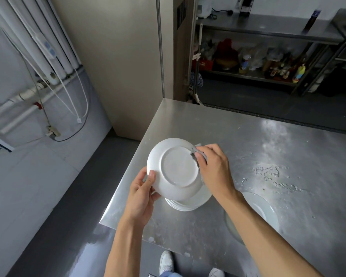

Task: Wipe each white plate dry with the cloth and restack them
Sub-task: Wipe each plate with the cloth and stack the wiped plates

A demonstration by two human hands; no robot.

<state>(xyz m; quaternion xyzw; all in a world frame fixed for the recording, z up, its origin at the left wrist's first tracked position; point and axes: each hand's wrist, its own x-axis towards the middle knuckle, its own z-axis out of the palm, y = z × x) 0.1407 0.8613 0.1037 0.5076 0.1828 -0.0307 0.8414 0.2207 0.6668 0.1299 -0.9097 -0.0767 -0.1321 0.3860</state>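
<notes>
Left hand (142,196) fingers (151,177) clamp the upturned glossy white plate (176,166); right hand (215,168) fingers (199,155) pinch the grey cloth (195,151).

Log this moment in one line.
left hand: grips upturned plate | right hand: presses cloth on its underside | stack: beneath, on table

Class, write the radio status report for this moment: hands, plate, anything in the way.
Left hand grips upturned plate by rim. Right hand presses cloth on its underside. Plate held over stack; nothing blocking, table wet.
</notes>
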